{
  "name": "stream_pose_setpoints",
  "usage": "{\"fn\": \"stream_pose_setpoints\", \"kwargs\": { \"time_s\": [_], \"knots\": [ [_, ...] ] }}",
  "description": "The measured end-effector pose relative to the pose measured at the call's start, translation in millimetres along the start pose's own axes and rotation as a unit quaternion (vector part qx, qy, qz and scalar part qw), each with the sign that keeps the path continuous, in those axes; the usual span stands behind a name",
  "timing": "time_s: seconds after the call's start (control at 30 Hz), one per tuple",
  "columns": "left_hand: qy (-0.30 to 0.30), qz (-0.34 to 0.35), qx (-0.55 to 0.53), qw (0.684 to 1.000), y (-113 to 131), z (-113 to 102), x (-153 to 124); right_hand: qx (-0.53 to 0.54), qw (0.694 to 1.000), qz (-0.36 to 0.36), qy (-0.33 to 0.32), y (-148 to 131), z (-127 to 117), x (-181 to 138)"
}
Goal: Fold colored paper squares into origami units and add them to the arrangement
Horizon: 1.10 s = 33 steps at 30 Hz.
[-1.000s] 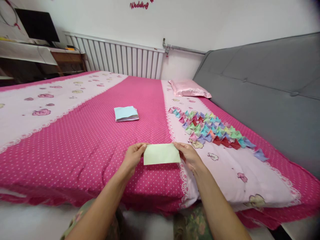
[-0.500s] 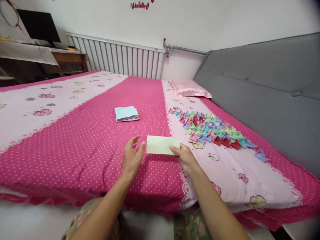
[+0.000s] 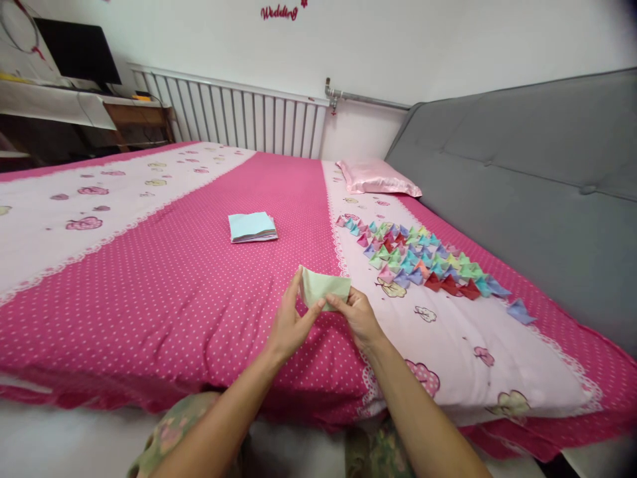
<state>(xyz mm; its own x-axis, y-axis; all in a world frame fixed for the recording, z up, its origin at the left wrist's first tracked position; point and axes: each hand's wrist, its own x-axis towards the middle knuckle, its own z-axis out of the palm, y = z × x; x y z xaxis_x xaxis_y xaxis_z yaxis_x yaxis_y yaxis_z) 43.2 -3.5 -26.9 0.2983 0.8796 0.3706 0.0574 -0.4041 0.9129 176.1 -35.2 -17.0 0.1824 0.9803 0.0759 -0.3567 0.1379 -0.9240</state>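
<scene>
A pale green sheet of folded paper is held up above the bed's front part, its left end bending upward. My right hand grips it at the right end, thumb on the near face. My left hand is at the left end, fingertips behind the paper and thumb against its lower edge near the other thumb. Beyond the hands lies a stack of square coloured paper with a light blue sheet on top. To the right sit rows of small folded paper boats in many colours.
A pink dotted bedspread covers the bed. One purple paper boat lies apart from the rows. A pink pillow rests by the grey headboard. A radiator and a desk with a monitor stand behind.
My left hand has moved right and taken hold of the green paper's left end. The paper, flat before, now bends there, and my right thumb sits lower along its edge.
</scene>
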Motion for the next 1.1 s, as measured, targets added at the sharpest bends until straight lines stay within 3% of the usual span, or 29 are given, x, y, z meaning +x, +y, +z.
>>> {"fn": "stream_pose_setpoints", "kwargs": {
  "time_s": [0.13, 0.33, 0.57, 0.7, 0.77, 0.9, 1.0, 1.03, 1.1],
  "knots": [
    [-0.014, -0.048, -0.187, 0.981, 1.1, 5.7, 2.2, -0.004, 0.999, 0.004, -0.032, 3.2, 0.7, -0.8],
    [-0.048, -0.105, -0.258, 0.959, 13.4, 4.4, 2.5, -0.029, 0.999, 0.009, -0.03, 5.3, 4.0, 0.7],
    [-0.068, -0.143, -0.227, 0.961, 13.8, 1.2, 1.4, -0.087, 0.996, -0.015, 0.006, 9.6, 3.1, 1.0],
    [-0.063, -0.169, -0.24, 0.954, 15.1, 0.2, 0.7, -0.153, 0.981, -0.071, 0.096, 11.9, -1.7, 3.4],
    [-0.069, -0.175, -0.244, 0.951, 14.7, -0.1, -0.3, -0.159, 0.978, -0.083, 0.107, 10.5, -1.8, 3.6],
    [-0.085, -0.162, -0.187, 0.965, 16.2, -4.8, 2.7, -0.059, 0.998, -0.015, 0.029, 6.4, 1.4, 2.2],
    [-0.117, -0.13, -0.116, 0.978, 24.9, -21.7, 12.4, 0.011, 0.998, 0.034, 0.051, 6.7, 0.8, 3.7],
    [-0.108, -0.129, -0.093, 0.981, 28.9, -31.5, 14.6, 0.029, 0.996, 0.049, 0.068, 7.5, -0.2, 5.1],
    [-0.029, -0.124, -0.037, 0.991, 36.1, -57.6, 11.6, 0.045, 0.992, 0.072, 0.088, 9.7, -2.3, 8.6]
  ]
}}
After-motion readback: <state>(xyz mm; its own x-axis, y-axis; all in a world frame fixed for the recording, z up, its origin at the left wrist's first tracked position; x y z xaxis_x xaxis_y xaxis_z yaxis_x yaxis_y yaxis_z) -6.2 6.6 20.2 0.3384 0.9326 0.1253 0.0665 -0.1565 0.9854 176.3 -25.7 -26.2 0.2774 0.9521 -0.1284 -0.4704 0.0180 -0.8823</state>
